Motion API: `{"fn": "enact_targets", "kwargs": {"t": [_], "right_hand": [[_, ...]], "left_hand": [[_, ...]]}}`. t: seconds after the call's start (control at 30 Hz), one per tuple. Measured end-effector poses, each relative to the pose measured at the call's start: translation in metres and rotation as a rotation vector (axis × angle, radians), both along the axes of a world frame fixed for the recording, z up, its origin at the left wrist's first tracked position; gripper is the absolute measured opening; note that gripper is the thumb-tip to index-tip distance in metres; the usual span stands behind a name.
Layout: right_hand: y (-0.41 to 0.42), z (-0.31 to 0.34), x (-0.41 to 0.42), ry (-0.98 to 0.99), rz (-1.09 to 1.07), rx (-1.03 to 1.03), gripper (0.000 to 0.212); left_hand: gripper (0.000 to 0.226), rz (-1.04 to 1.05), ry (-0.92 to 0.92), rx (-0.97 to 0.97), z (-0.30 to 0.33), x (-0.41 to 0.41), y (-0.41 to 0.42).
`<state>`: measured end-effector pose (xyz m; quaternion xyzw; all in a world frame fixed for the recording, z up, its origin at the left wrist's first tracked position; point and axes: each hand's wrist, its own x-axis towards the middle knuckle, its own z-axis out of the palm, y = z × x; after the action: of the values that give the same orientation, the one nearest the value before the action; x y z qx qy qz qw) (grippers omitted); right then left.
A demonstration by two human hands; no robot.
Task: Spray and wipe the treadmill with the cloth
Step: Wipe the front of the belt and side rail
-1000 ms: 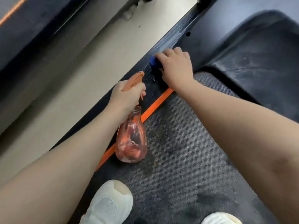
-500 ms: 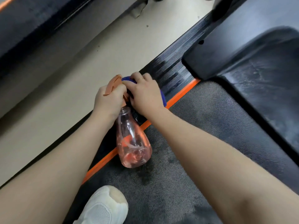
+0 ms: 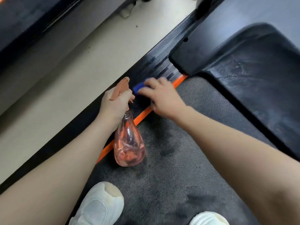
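Note:
My left hand (image 3: 116, 103) grips the orange trigger head of a clear pink spray bottle (image 3: 129, 146), which hangs down over the orange stripe of the treadmill. My right hand (image 3: 162, 96) presses a blue cloth (image 3: 140, 87) onto the black ribbed side rail (image 3: 155, 62) of the treadmill, just right of the bottle's nozzle. Most of the cloth is hidden under my fingers. The grey belt (image 3: 186, 159) shows dark wet patches.
My two white shoes (image 3: 99, 205) (image 3: 209, 219) stand on the belt at the bottom. The black motor cover (image 3: 243, 70) rises at the right. Beige floor (image 3: 65, 70) lies left of the rail, with another dark machine (image 3: 32, 18) at the upper left.
My right hand drew the cloth back along the rail toward me until it met the left hand, then moved slightly forward and right again. The left hand kept hold of the bottle.

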<state>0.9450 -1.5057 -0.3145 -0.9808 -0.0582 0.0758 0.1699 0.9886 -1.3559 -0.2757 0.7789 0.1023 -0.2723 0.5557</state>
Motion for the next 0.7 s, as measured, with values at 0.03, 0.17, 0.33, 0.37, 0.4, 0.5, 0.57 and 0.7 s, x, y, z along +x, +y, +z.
{"fn": "enact_targets", "kwargs": {"t": [0.03,0.17,0.33,0.37,0.4,0.5,0.57,0.7], "right_hand": [[0.003,0.001,-0.011,0.024,0.098,0.069,0.051],[-0.011,0.010,-0.050,0.080,-0.145,0.357,0.042],[-0.076,0.017,-0.116,0.035,-1.032,0.534,0.016],[-0.090,0.018,-0.125,0.006,-1.132,0.556,0.012],[-0.103,0.020,-0.136,-0.026,-1.210,0.569,0.011],[-0.121,0.023,-0.157,-0.054,-1.297,0.663,0.021],[-0.118,0.024,-0.163,-0.039,-1.313,0.723,0.032],[-0.112,0.032,-0.163,-0.108,-1.457,0.651,0.029]], "left_hand": [[0.027,-0.007,0.006,-0.010,0.000,-0.003,-0.002],[0.025,-0.178,0.054,-0.011,0.000,-0.023,-0.017],[0.031,-0.668,0.037,0.261,0.000,-0.049,-0.062],[0.023,-0.713,0.021,0.289,0.001,-0.053,-0.070],[0.020,-0.743,-0.001,0.309,0.004,-0.057,-0.079],[0.023,-0.687,-0.098,0.286,0.007,-0.061,-0.093],[0.033,-0.613,-0.156,0.237,0.008,-0.060,-0.099],[0.028,-0.568,-0.148,0.192,0.012,-0.058,-0.107]]}}
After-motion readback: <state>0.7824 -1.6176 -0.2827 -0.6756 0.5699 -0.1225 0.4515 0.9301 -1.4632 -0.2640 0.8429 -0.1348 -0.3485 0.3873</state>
